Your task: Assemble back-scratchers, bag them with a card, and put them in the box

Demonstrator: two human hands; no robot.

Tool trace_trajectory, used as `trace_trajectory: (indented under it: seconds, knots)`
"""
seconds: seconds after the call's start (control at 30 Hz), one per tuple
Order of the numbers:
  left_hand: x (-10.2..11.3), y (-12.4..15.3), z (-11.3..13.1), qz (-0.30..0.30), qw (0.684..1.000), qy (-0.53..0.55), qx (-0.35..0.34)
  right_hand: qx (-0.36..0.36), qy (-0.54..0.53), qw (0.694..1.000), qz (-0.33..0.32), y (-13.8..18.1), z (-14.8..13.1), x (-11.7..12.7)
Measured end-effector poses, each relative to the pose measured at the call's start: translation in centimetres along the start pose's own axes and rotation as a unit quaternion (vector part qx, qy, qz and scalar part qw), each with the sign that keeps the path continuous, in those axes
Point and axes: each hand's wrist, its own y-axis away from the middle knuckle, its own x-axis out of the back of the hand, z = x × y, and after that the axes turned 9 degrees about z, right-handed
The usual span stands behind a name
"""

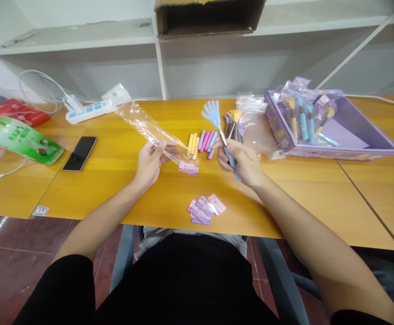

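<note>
My left hand pinches a long clear plastic bag, which stretches up and to the left; a small pink printed card is by its lower right end. In my right hand is a blue hand-shaped back scratcher, held upright by its blue grip with the metal rod showing. Between the hands lie yellow handles beside pink, purple and blue handles. Behind my right hand are more scratcher heads, including a yellow one. Several printed cards overlap near the table's front edge.
At right stands a purple box with bagged scratchers inside, next to clear bags. On the left are a phone, a green package, red items and a power strip. A cardboard box sits on the shelf above.
</note>
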Motion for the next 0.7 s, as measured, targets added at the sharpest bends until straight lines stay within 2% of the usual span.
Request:
trace_trajectory:
  seconds: [0.1,0.23,0.33,0.5,0.7]
  knots:
    - [0.1,-0.5,0.7,0.040,0.999,0.014,0.000,0.025,0.121,0.986,-0.109,0.8,-0.6,0.0]
    - [0.2,-0.8,1.2,0.084,0.996,0.029,0.006,0.121,0.271,0.937,-0.184,0.9,-0.9,-0.4]
    - [0.3,-1.1,1.3,0.100,0.994,0.047,0.003,0.145,0.307,0.921,-0.193,0.5,-0.6,-0.4]
    - [0.4,-1.3,1.2,0.117,0.992,0.043,0.014,0.151,0.337,0.914,-0.168,0.2,0.1,0.1]
    - [0.1,-0.5,1.2,0.061,0.997,0.034,0.042,0.157,0.342,0.911,-0.170,0.0,0.2,0.1]
